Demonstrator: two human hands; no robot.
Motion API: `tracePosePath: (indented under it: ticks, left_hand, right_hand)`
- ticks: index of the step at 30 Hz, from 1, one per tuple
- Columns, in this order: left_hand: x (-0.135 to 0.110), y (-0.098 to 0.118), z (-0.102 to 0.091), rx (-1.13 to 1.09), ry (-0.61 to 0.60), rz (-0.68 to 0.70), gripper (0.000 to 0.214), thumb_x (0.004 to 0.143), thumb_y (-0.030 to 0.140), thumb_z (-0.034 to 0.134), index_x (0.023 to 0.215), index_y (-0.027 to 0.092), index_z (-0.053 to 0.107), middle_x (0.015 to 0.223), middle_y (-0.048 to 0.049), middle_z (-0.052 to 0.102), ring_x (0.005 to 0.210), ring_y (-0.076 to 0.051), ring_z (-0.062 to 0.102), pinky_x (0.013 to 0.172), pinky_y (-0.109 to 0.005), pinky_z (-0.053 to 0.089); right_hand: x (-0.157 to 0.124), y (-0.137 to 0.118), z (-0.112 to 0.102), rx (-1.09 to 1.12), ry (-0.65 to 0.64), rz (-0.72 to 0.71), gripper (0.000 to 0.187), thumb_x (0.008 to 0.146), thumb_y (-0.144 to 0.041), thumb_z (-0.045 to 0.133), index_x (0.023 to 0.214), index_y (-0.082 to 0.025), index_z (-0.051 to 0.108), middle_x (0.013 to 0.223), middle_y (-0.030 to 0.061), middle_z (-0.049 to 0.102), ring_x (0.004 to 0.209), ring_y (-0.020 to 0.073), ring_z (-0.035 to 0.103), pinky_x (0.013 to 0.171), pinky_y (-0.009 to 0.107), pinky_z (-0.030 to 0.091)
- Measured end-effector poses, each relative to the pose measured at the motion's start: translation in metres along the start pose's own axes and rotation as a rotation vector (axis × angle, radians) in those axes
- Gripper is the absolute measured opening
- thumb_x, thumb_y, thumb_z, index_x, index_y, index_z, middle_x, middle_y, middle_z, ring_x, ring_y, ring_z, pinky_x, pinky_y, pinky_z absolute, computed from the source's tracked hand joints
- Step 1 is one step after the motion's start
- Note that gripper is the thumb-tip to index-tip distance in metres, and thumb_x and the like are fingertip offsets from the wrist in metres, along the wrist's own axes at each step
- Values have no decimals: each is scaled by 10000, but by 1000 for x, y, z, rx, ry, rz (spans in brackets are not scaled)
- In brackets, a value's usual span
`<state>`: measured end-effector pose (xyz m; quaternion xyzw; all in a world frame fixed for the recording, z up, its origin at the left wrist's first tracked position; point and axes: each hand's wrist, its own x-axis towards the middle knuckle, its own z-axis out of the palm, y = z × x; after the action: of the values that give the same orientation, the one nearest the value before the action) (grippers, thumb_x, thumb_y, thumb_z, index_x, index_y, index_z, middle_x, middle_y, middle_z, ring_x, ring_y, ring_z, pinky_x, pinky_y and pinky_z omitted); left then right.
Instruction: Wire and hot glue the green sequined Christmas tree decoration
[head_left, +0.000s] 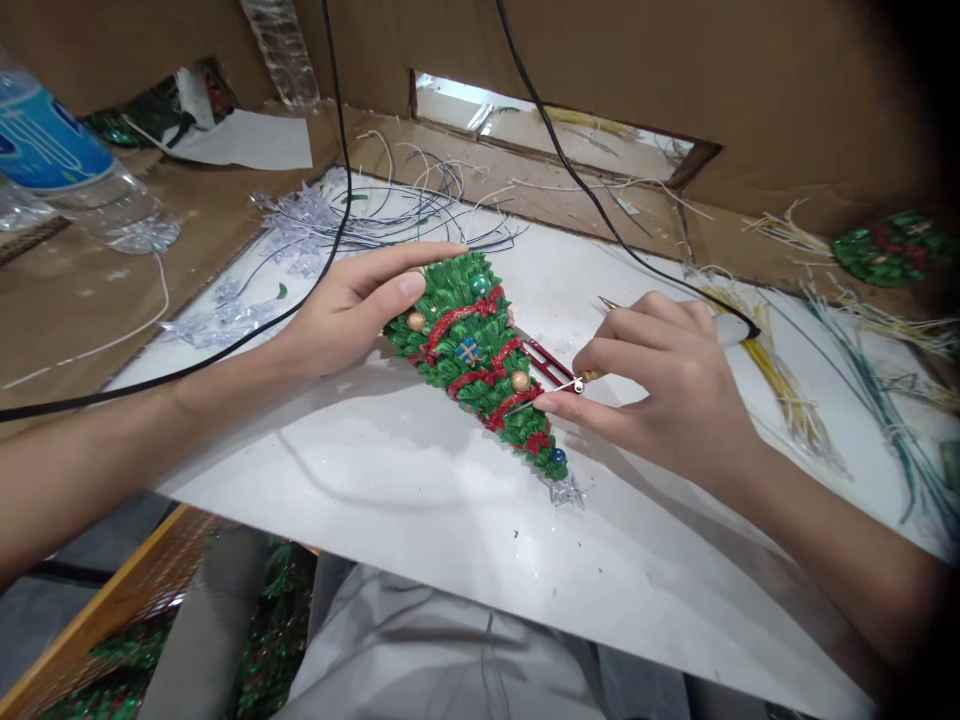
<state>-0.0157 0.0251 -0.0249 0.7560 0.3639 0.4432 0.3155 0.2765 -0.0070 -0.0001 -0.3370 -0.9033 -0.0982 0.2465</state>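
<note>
A small green Christmas tree figurine (469,350) with red ribbon bands and coloured balls lies tilted over the white board, its narrow tip toward me. At the tip sits a clear star (568,490). My left hand (352,305) grips the tree's wide end between thumb and fingers. In a pinch, my right hand (660,375) holds a thin metal-shafted tool (559,388), its shaft reaching over the tree's lower red ribbon. Its exact kind is partly hidden by my fingers. Behind the tool, a red-handled item (546,362) rests on the board.
Clear plastic stars (300,225) with thin wires lie at the back left. Bundles of yellow wires (772,380) and green wires (892,420) are on the right. A water bottle (67,150) stands left. Black cables (341,150) hang across. An orange crate (112,620) is below.
</note>
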Motion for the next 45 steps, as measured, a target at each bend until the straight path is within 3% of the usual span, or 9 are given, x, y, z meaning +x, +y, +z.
tracePosePath:
  ticks: [12,20,28,34,38,45]
  left_hand:
    - [0,-1,-1,-3,-22,19,376,949,511,506,1267,373,653,1245,44,702,1139,-289,666,997,-496,554]
    - [2,-8,-2,-41,-29,98,453,928,597,498,1268,339,649,1208,46,726,1019,-262,668,865,-453,531]
    - [4,-13,-5,-79,-80,63,495,869,676,539,1262,387,620,1210,145,699,1064,-250,600,940,-497,451]
    - [6,-14,-4,-69,-66,120,461,907,620,527,1267,350,629,1199,114,711,1033,-234,626,884,-460,487]
    - [3,-8,-1,-28,-20,76,457,906,621,514,1249,352,652,1136,68,745,934,-228,664,792,-430,543]
    - [0,1,-1,20,-4,-6,387,927,550,515,1242,385,667,1162,11,739,1024,-276,690,876,-453,582]
  right_hand:
    - [2,-1,-4,16,-1,-8,433,842,-590,644,664,-204,561,632,5,588,676,177,508,676,345,293]
    - [4,0,-16,-27,104,-25,439,821,-613,658,680,-228,502,583,-13,553,579,152,479,604,324,339]
    - [4,-4,-21,-187,127,-43,524,835,-693,570,612,-220,523,557,29,558,570,166,457,553,330,298]
    - [3,-4,-19,-197,92,10,549,845,-715,527,603,-222,531,550,31,556,572,166,450,547,327,299]
    - [3,-5,-19,-187,74,21,543,843,-716,527,607,-227,541,553,33,561,569,171,456,546,333,301]
    - [1,-4,-19,-158,120,-39,483,836,-653,604,626,-220,564,561,28,566,560,165,465,535,334,307]
